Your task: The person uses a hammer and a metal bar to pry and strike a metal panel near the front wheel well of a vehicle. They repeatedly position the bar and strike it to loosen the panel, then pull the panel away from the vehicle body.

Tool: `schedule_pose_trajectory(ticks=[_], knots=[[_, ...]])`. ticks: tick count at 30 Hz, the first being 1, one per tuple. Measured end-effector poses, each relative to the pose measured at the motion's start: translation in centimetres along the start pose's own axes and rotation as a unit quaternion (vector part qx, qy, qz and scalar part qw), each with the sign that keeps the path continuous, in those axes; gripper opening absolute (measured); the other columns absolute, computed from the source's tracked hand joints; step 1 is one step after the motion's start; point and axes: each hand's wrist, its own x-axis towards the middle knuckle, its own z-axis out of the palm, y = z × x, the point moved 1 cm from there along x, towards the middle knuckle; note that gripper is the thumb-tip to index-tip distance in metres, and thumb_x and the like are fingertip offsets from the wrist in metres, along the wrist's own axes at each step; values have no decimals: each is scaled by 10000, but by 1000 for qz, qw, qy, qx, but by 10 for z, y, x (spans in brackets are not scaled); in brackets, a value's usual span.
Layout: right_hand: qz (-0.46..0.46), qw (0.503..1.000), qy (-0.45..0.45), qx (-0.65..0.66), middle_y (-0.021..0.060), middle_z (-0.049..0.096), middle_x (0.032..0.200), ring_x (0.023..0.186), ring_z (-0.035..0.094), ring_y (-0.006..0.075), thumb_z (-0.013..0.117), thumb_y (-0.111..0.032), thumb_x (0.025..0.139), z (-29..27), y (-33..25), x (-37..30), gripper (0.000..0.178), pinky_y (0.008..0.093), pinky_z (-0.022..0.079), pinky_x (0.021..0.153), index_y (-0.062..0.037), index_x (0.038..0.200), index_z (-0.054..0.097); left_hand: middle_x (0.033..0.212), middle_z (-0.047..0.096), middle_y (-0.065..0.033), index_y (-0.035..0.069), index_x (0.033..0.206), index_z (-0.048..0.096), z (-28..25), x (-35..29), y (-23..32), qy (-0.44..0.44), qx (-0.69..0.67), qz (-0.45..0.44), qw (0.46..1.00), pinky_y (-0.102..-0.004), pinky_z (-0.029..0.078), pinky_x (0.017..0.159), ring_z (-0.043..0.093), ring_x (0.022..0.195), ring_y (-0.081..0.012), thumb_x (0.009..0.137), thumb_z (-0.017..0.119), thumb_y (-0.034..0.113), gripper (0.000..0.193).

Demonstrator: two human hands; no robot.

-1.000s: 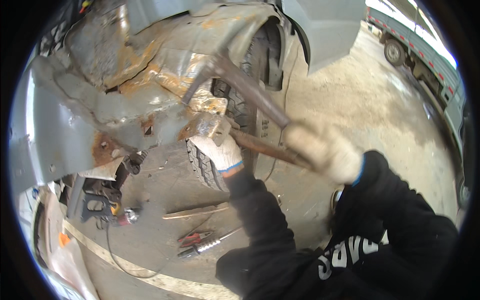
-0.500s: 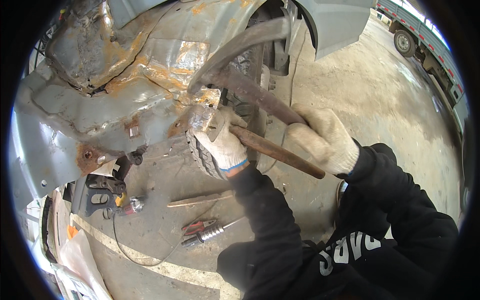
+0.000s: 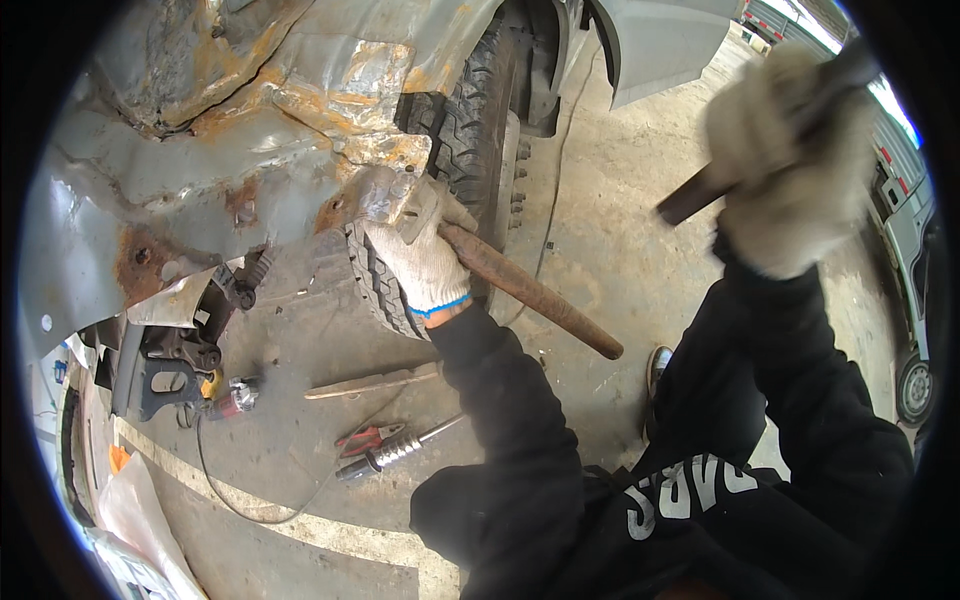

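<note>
My left hand, in a white knit glove, is closed round the head end of a wooden-handled hammer. Its metal head sits against the rusty edge of the grey car body panel, and the handle slants down to the right. Gloved and blurred by motion, my right hand is raised at the upper right, away from the panel. It grips the dark handle of another hammer; that hammer's head is not visible. A treaded tyre stands behind the panel edge.
On the floor lie a slide hammer, red-handled pliers, a wooden stick and a corded power tool. A plastic sheet is at the lower left. A truck stands at the far right.
My right hand has swung its hammer up and to the right, away from the panel edge. My left hand keeps its hold on the wooden-handled hammer. The view has shifted slightly.
</note>
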Motion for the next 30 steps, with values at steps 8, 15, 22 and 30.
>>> schedule_pose_trajectory(ticks=[8, 15, 22, 30], knots=[[130, 968, -110, -183, -50, 447, 612, 451, 410, 71, 422, -454, 1010, -11, -7, -9, 396, 223, 324, 407, -82, 948, 541, 587, 480, -80, 22, 791, 499, 3, 4, -3, -23, -29, 13, 999, -286, 387, 404, 456, 429, -176, 758, 569, -27, 92], [194, 938, -178, -225, -48, 421, 583, 469, 383, 73, 441, -479, 998, 7, 31, -41, 414, 235, 313, 411, -92, 906, 555, 612, 510, -79, 23, 826, 520, 0, 2, -1, 121, -66, -21, 990, -266, 406, 434, 465, 442, -158, 793, 575, -40, 90], [82, 992, -83, -44, -70, 377, 516, 375, 346, 60, 372, -524, 1008, -13, -9, -6, 453, 219, 275, 345, -121, 843, 497, 652, 535, -55, 41, 918, 533, -6, 7, -11, 17, -34, 21, 999, -286, 445, 483, 520, 472, -168, 843, 638, 111, 147], [338, 917, -159, -142, 95, 631, 882, 720, 612, 132, 626, -254, 937, -25, 47, -65, 417, 274, 503, 616, 88, 1173, 585, 588, 465, -59, 2, 849, 513, 4, -2, 3, 9, -11, 4, 1000, -274, 374, 428, 411, 440, -144, 770, 528, -22, 84]])
